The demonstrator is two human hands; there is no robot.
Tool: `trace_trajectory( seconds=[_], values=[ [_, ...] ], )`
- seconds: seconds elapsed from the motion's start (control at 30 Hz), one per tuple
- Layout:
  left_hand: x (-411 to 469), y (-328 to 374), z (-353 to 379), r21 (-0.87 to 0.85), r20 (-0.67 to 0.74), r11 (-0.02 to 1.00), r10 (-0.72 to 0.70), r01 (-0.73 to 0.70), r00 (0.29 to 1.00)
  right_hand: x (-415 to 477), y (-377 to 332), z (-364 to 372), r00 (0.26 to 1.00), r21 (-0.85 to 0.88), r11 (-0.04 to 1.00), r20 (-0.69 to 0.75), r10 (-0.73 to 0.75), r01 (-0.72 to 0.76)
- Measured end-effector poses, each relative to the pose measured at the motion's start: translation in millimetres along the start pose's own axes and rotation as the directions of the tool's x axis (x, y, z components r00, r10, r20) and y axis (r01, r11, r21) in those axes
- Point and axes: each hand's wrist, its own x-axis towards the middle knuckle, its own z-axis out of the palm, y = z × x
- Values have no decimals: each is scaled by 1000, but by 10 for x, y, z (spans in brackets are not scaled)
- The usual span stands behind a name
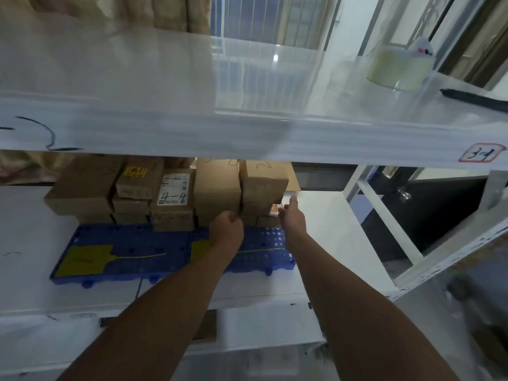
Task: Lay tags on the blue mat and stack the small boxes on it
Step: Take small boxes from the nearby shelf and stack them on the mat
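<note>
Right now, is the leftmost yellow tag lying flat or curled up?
Flat: the yellow tag lies spread on the blue mat, its thin tail stretched rightward, in front of the boxes.

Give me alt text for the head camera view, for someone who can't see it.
Two hands reach under a white shelf to cardboard boxes stacked along the back of a blue mat, left hand curled at a box edge, right hand beside the end stack. Two yellow tags lie in front.

On white shelf [316,237]: blue mat [132,240]. Front half of mat: two yellow tags [85,259], flat. Rear of mat: cardboard boxes [217,193], stacked. At stack front: left hand [226,225], fingers curled. At stack right end: right hand [294,215], thumb raised, fingers hidden.
</note>
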Motion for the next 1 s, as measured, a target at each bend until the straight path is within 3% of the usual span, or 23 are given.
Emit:
trace_trajectory(
  seconds=[0.13,0.47,0.67,1.0],
  values=[
    [-9,40,157,-55,-31,996,-72,71,997,12,-10,31,998,-14,1000,70,1,0],
    [-31,63,368,-239,52,953,-178,185,983,148,10,58,988,41,999,154,-2,-4],
    [19,78,426,-279,42,943,-177,182,983,185,35,79,976,73,997,216,-24,9],
    [18,10,475,-311,27,935,-173,172,985,165,24,111,982,1,999,184,-34,35]
  ],
)
